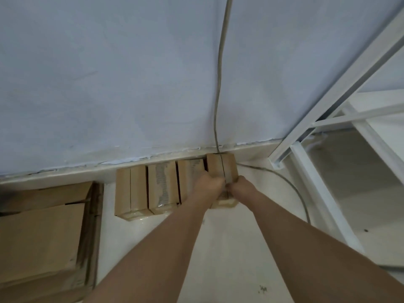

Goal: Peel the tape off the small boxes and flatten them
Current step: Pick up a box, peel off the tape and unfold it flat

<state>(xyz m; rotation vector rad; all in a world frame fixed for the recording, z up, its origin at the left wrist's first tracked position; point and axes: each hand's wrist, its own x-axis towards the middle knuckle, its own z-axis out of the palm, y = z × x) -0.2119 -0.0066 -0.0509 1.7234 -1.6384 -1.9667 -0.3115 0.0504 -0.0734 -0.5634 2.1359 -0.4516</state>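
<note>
Gripping the rightmost small box (221, 169) at the wall's foot, left hand (208, 184) and right hand (241, 185) clamping together on its near top.

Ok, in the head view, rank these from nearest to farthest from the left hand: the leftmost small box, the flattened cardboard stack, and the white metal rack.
Measured from the left hand:
1. Leftmost small box, at the left end of the row by the wall.
2. Flattened cardboard stack, far left on the floor.
3. White metal rack, off to the right, about as far; too close to call against the stack.
</note>
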